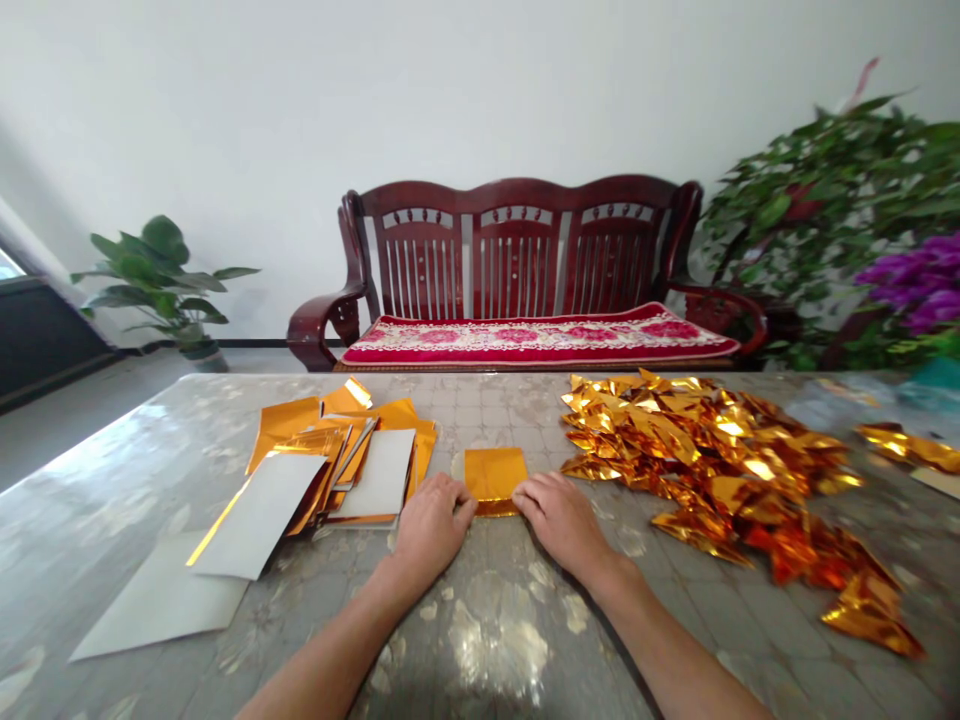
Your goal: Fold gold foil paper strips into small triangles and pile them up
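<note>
The left hand (429,525) and the right hand (562,522) are open and flat, both touching a folded golden foil square (495,478) on the grey table (480,640), between orange foil sheets (337,460) and a shiny golden foil heap (720,470).

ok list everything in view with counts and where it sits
patterned table cover: 1, grey and glossy, under everything on the table
foil sheets: many, gold with white backs, loose heap left of the hands
folded foil piece: 1, gold, between the hands
foil folds: many, gold and orange, large pile on the right
foil strips: a few, gold, far right of the table
wooden bench: 1, dark red-brown, beyond the table
seat cushion: 1, red and white, on the bench
potted plant: 1, green, on the floor at back left
leafy plant: 1, green, back right
flowers: a cluster, purple, right edge
left hand: 1, at the folded piece's left edge
right hand: 1, at its right edge
</note>
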{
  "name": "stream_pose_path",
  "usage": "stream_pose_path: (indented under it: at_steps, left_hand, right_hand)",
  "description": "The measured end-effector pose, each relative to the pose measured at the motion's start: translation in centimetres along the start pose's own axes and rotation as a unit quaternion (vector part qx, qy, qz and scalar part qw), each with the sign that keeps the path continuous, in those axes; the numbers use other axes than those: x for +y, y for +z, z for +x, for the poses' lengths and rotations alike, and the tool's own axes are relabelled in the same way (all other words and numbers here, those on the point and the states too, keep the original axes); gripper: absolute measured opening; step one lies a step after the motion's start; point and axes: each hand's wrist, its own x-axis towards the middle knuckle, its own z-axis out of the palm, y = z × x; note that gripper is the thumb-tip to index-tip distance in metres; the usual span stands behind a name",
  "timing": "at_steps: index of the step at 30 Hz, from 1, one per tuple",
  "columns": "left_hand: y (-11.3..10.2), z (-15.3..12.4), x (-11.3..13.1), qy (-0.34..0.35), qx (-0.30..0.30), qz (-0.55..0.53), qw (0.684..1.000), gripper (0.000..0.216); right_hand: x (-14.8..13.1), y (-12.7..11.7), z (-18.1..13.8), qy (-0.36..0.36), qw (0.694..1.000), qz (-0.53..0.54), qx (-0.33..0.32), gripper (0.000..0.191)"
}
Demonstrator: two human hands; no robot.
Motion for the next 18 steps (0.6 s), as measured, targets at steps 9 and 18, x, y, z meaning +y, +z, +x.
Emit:
stream_pose_path:
  at_steps: [9, 18]
  left_hand:
    - [-0.23, 0.29, 0.44, -0.014, -0.011, 0.047, 0.999, 0.024]
    - [-0.26, 0.59, 0.76, -0.031, -0.028, 0.103, 0.994, 0.026]
  right_hand:
    - [-0.34, 0.13, 0.25, 0.025, 0.999, -0.024, 0.000, 0.017]
    - [-0.12, 0.19, 0.47, 0.035, 0.999, -0.011, 0.003, 0.014]
